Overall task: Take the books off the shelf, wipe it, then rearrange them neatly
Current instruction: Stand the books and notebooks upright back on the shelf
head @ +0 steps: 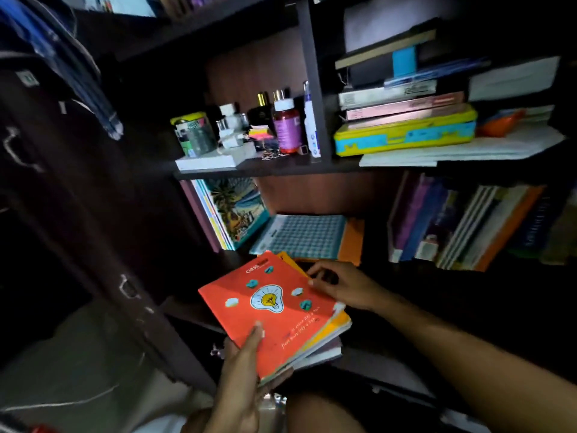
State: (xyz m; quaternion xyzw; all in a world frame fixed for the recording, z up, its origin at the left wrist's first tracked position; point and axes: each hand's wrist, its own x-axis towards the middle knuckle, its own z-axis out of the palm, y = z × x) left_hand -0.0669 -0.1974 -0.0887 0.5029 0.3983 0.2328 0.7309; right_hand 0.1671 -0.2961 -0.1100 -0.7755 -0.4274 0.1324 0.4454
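We record one dark wooden shelf (pixel 281 170): upper board carries bottles (pixel 285 126), a green tin (pixel 192 132) and a flat book stack (pixel 402 120); lower board carries upright books (pixel 231 210), leaning books (pixel 462 226) and a checked notebook (pixel 303 235) lying flat.

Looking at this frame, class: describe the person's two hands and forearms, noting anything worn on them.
Both are bare. The left hand and right hand show no gloves, rings or watch. The right forearm is uncovered with no sleeve visible. Fingernails look short and pale.
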